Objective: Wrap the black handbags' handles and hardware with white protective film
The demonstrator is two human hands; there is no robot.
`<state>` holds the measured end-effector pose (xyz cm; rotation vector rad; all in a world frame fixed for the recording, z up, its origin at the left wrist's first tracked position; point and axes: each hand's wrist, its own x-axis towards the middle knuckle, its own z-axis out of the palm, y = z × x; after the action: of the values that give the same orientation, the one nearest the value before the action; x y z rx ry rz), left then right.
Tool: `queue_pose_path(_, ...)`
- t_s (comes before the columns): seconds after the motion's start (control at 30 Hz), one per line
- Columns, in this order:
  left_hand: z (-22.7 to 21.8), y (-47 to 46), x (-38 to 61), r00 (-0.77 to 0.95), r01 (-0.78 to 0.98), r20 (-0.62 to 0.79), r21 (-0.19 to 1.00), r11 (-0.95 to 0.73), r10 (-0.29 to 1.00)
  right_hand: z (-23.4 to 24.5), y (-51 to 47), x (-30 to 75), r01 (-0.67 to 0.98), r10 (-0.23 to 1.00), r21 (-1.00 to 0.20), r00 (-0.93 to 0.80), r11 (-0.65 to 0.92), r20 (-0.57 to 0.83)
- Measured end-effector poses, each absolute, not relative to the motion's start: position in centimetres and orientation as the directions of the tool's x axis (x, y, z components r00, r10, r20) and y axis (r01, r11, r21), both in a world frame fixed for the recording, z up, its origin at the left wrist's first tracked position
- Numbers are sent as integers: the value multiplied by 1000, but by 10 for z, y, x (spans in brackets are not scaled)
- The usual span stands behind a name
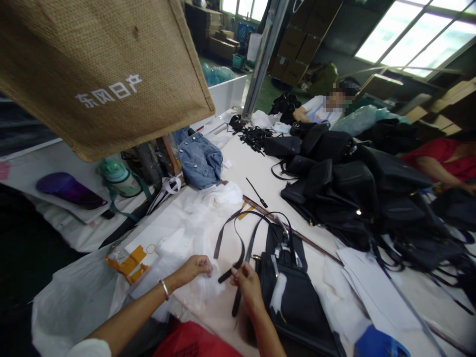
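Note:
My right hand (pixel 247 283) pinches a thin black strap (pixel 224 275) close to its end. That strap loops up and back to a black leather backpack (pixel 290 292) lying on the table to the right of the hand. White wrapping (pixel 278 293) covers part of the backpack's front. My left hand (pixel 197 267), with a silver bangle at the wrist, is closed, its fingers curled over thin white wrapping sheets (pixel 193 243); what lies inside them, if anything, is hidden. A small gap separates it from the strap's end.
Many black bags (pixel 334 173) are heaped on the right, near two other people. A burlap sack (pixel 111 64) hangs at upper left. A denim bag (pixel 201 161), loose black straps (pixel 256 136), a brown rod (pixel 312 243) and white paper (pixel 379 285) lie about the table (pixel 238 158).

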<state>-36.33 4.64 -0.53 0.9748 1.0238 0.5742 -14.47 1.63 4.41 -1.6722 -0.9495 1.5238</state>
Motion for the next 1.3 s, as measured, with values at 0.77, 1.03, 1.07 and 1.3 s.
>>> queue_pose_path(0.77, -5, 50, -368, 485, 27, -469, 852, 523, 738, 53, 25, -155, -209, 913, -899, 56, -385, -404)
queue_pose_path(1.03, 3, 50, -366, 474, 29, -441, 873, 487, 762, 44, 28, -164, -248, 882, -869, 96, -428, -462)
queue_pose_path(1.07, 5, 51, -366, 469, 34, -435, 879, 476, 769, 42, 27, -166, -265, 873, -858, 101, -440, -478)
queue_pose_path(1.3, 15, 54, -355, 387, 79, -418, 903, 422, 822, 35, 14, -176, -497, 738, -687, 130, -530, -662)
